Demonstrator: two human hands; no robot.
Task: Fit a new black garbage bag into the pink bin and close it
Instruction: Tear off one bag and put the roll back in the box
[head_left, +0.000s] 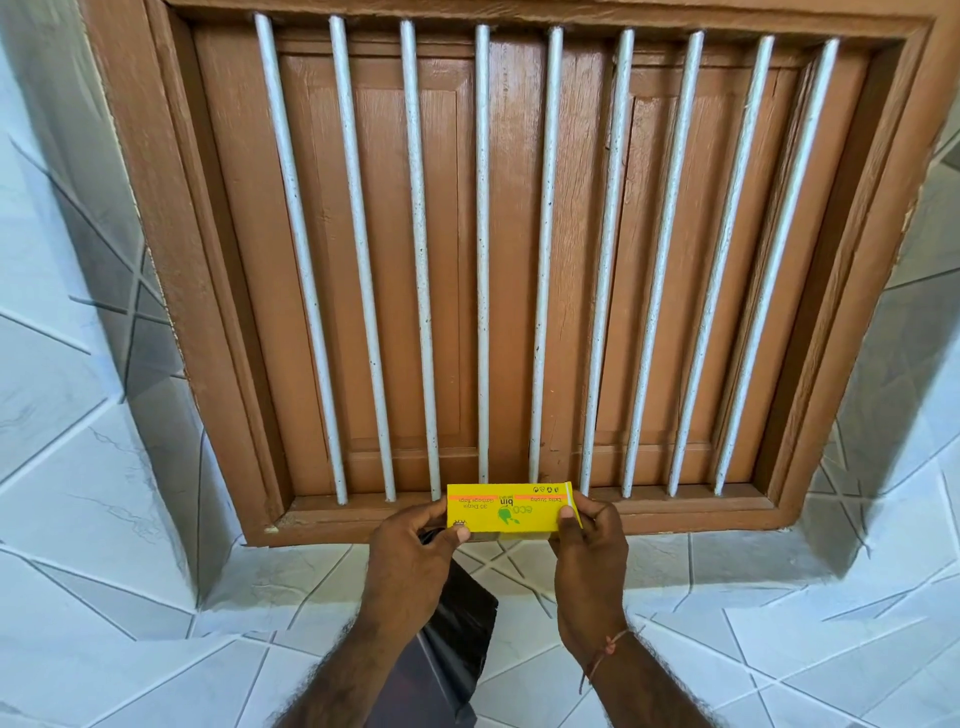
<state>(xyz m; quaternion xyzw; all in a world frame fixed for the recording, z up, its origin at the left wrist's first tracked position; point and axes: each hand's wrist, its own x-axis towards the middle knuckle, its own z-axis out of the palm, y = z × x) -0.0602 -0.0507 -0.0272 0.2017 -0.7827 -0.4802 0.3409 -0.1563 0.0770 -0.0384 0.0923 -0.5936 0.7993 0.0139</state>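
Note:
A yellow box of garbage bags (511, 509) is held level in front of the brown window sill, its print upside down. My left hand (415, 556) grips the box's left end, and a folded black garbage bag (460, 629) hangs down under that hand. My right hand (587, 540) pinches the box's right end by its flap. The pink bin is not in view.
A brown wooden window frame (171, 291) with closed shutters and several white vertical bars (483, 260) fills the wall ahead. Pale marbled tiles (104, 519) surround it. The sill (675, 512) runs just behind the box.

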